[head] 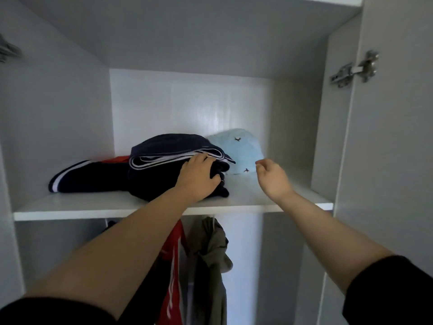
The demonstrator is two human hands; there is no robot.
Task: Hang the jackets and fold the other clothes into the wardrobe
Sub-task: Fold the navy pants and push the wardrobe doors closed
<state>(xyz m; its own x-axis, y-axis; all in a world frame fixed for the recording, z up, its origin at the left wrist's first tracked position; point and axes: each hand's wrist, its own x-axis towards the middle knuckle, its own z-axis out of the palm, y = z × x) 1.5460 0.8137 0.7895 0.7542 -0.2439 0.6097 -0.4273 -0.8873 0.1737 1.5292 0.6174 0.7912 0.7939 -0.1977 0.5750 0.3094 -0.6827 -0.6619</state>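
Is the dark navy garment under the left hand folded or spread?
Folded: the navy garment shows stacked layered edges on the shelf, under the left hand.

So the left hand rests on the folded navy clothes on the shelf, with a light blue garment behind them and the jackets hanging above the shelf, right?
Not quite: in the head view the jackets hang below the shelf, not above. The left hand does rest on the folded navy clothes, the light blue garment behind.
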